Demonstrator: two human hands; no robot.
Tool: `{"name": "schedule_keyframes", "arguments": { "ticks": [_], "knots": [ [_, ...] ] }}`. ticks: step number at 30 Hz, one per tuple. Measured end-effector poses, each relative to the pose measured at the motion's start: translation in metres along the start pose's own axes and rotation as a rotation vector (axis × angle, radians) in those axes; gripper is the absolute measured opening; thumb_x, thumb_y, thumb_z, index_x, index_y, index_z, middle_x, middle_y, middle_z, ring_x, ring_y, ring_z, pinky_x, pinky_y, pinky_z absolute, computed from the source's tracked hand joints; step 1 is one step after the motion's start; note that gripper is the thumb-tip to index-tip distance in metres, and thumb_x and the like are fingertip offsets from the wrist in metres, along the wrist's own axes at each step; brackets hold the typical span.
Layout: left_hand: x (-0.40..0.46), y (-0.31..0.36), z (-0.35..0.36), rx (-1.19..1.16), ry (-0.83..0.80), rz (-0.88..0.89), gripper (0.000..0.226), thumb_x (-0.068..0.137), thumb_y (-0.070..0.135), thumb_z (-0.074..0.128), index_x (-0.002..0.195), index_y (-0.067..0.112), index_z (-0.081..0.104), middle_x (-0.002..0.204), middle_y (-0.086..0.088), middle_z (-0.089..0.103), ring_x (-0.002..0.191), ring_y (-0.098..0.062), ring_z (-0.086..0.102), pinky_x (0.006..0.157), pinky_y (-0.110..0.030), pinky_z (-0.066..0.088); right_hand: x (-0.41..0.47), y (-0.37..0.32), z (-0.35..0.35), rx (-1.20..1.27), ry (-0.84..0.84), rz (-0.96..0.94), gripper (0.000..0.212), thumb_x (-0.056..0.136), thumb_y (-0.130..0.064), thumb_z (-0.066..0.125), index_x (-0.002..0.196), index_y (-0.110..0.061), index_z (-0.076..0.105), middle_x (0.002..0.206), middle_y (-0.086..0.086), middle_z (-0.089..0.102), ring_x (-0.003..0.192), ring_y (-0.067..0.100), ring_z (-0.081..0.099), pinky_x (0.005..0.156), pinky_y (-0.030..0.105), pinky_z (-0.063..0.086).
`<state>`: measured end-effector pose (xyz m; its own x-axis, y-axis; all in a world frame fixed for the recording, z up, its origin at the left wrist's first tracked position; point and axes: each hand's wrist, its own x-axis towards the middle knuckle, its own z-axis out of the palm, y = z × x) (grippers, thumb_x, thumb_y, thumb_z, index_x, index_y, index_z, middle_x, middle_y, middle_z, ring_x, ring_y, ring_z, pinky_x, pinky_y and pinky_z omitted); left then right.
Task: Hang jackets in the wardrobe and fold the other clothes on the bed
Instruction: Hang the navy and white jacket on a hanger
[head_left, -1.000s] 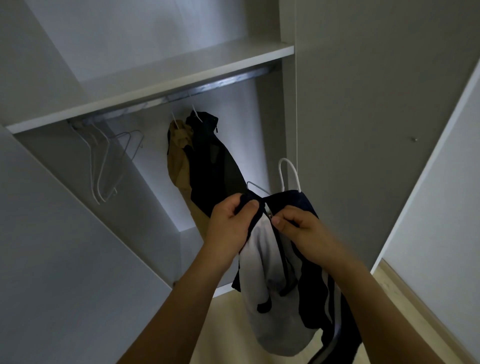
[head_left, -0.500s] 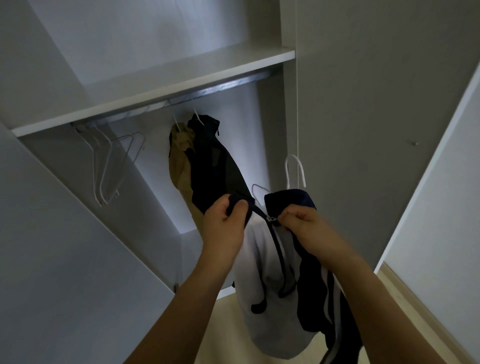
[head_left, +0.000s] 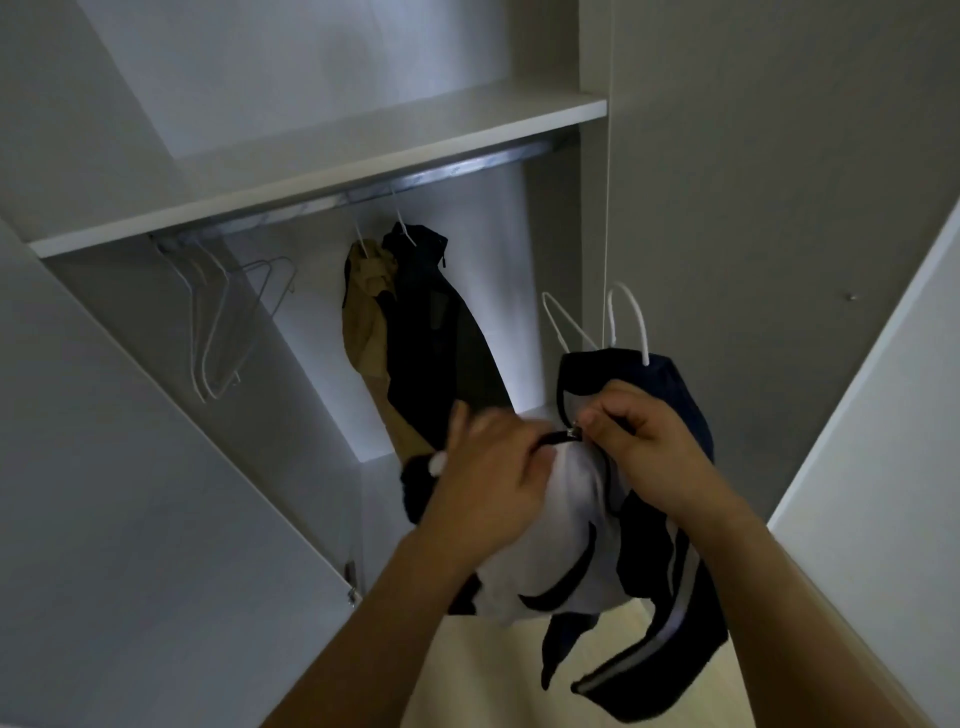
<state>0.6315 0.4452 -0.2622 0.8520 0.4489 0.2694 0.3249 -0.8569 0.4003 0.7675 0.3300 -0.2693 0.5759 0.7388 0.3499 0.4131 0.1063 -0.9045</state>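
I hold a navy and white jacket (head_left: 649, 525) on a white hanger (head_left: 626, 317) in front of the open wardrobe. My left hand (head_left: 488, 483) grips the jacket's left front edge. My right hand (head_left: 644, 447) pinches the zipper pull at the collar. The hanger's hook sticks up above the collar. Inside the wardrobe, a dark jacket (head_left: 436, 332) and a tan jacket (head_left: 366, 312) hang from the metal rail (head_left: 363, 195).
Several bare white hangers (head_left: 218, 322) hang at the rail's left end. A white shelf (head_left: 322, 171) runs above the rail. The open wardrobe door (head_left: 104, 493) stands at the left, a grey panel (head_left: 779, 208) at the right. Pale floor (head_left: 498, 670) shows below.
My left hand moved down and right along the jacket front, next to my right hand at the zipper. The jacket's collar and hanger shifted right.
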Motion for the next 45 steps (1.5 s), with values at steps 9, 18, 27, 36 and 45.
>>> {"name": "schedule_keyframes", "arguments": {
  "ticks": [9, 18, 27, 36, 45],
  "knots": [
    [-0.029, -0.049, 0.009, -0.016, -0.273, -0.244, 0.026, 0.103, 0.035, 0.039, 0.107, 0.022, 0.062, 0.095, 0.003, 0.065, 0.084, -0.010, 0.059, 0.080, -0.026, 0.050, 0.016, 0.007, -0.038, -0.335, 0.190, -0.032, 0.037, 0.094, -0.011, 0.058, 0.065, -0.034, 0.052, 0.078, -0.009, 0.049, 0.072, -0.001, 0.052, 0.066, 0.012, 0.037],
    [0.009, -0.024, -0.004, -0.695, -0.536, -0.540, 0.024, 0.095, 0.007, 0.050, 0.109, 0.021, 0.063, 0.114, -0.006, 0.066, 0.100, -0.019, 0.063, 0.085, -0.029, 0.051, 0.030, -0.020, -0.033, -0.174, -0.026, -0.247, 0.025, 0.090, -0.035, 0.051, 0.070, -0.022, 0.058, 0.075, -0.006, 0.047, 0.068, 0.010, 0.049, 0.067, 0.017, 0.038],
    [0.089, -0.020, -0.008, -0.873, -0.340, -0.863, 0.084, 0.084, 0.063, 0.059, 0.148, 0.015, 0.033, 0.139, -0.009, 0.047, 0.123, -0.028, 0.048, 0.097, -0.040, 0.038, 0.039, -0.064, -0.053, -0.258, -0.129, -0.454, 0.028, 0.094, -0.024, 0.049, 0.075, -0.008, 0.062, 0.081, 0.006, 0.050, 0.073, 0.018, 0.053, 0.068, 0.023, 0.042],
    [0.087, -0.010, 0.037, -0.959, -0.720, -0.965, 0.028, 0.093, 0.034, 0.057, 0.103, 0.008, 0.063, 0.094, -0.010, 0.063, 0.099, -0.030, 0.059, 0.096, -0.045, 0.048, 0.034, -0.064, -0.054, -0.317, -0.152, -0.450, 0.029, 0.095, -0.021, 0.048, 0.076, -0.004, 0.062, 0.082, 0.001, 0.049, 0.072, 0.014, 0.053, 0.067, 0.028, 0.044],
    [0.080, -0.080, -0.001, -1.204, -0.374, -1.103, 0.016, 0.090, 0.012, 0.057, 0.075, 0.006, 0.056, 0.055, -0.006, 0.047, 0.041, -0.013, 0.045, 0.036, -0.018, 0.036, 0.018, -0.041, -0.063, -0.288, -0.228, -0.346, 0.030, 0.094, -0.027, 0.050, 0.071, -0.012, 0.061, 0.080, -0.006, 0.051, 0.070, 0.013, 0.053, 0.064, 0.024, 0.043]
  ]
}}
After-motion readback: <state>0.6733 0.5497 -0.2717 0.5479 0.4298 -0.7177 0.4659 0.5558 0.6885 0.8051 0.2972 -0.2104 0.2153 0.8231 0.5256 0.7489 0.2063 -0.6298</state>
